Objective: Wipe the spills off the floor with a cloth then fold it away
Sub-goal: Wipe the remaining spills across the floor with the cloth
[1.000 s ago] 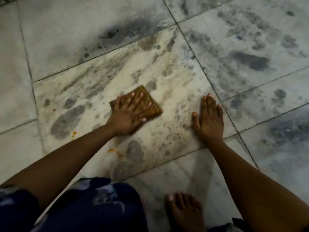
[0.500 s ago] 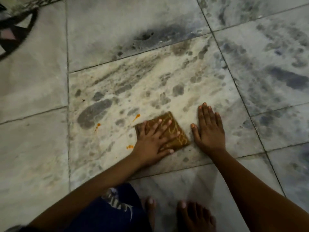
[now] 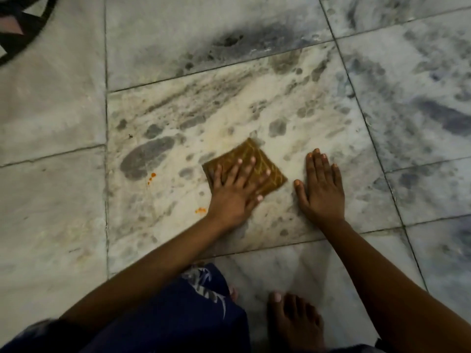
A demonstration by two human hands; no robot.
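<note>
A folded brown cloth (image 3: 265, 166) with a pale line pattern lies flat on the marble floor. My left hand (image 3: 235, 192) presses down on it with fingers spread, covering its near left part. My right hand (image 3: 322, 186) rests flat on the bare tile just right of the cloth, fingers together, holding nothing. Small orange spills (image 3: 151, 177) sit on the tile left of the cloth, and another orange spot (image 3: 200, 210) lies close to my left wrist.
The floor is grey-veined marble tiles with dark grout lines (image 3: 105, 149). My bare feet (image 3: 293, 324) and a dark blue patterned garment (image 3: 193, 309) are at the bottom. A dark patterned object (image 3: 17, 29) shows at the top left corner.
My left hand slid the cloth back toward me, then a little away again. One orange spot seen half a second ago near the cloth is gone. My right hand stayed planted.
</note>
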